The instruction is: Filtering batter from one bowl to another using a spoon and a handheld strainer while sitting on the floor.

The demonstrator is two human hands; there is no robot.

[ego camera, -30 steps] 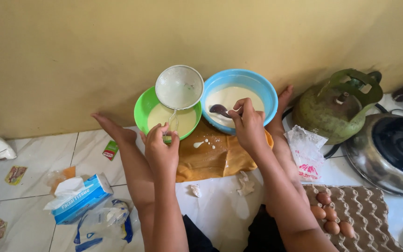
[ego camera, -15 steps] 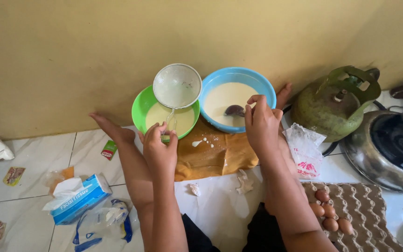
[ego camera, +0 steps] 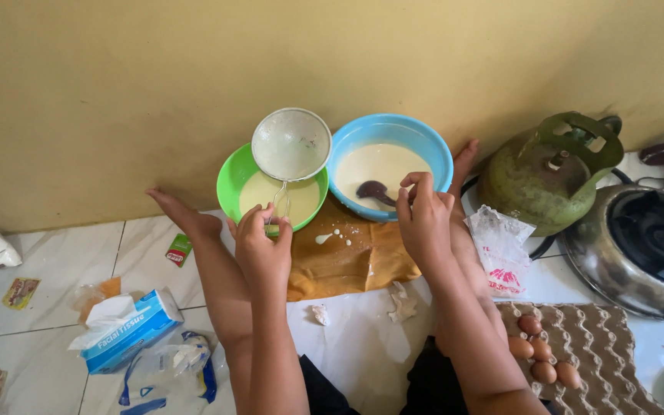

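Note:
I sit on a tiled floor with my legs stretched toward a yellow wall. My left hand (ego camera: 261, 247) grips the wire handle of a round mesh strainer (ego camera: 291, 143), held tilted above a green bowl (ego camera: 232, 184) of pale batter. My right hand (ego camera: 424, 217) holds the handle of a dark ladle (ego camera: 372, 190) whose scoop rests in the batter of a blue bowl (ego camera: 390, 129). Both bowls stand on brown paper (ego camera: 347, 261) with batter drips on it.
A green gas cylinder (ego camera: 549, 173) and a steel stove burner (ego camera: 639, 246) stand at the right. An egg tray (ego camera: 601, 346) with several eggs lies at the lower right, a white packet (ego camera: 501, 250) beside it. A tissue box (ego camera: 128, 330) and plastic wrappers lie at the left.
My right hand has lowered the ladle from above the blue bowl's rim into the batter and slid right. The strainer stays over the green bowl.

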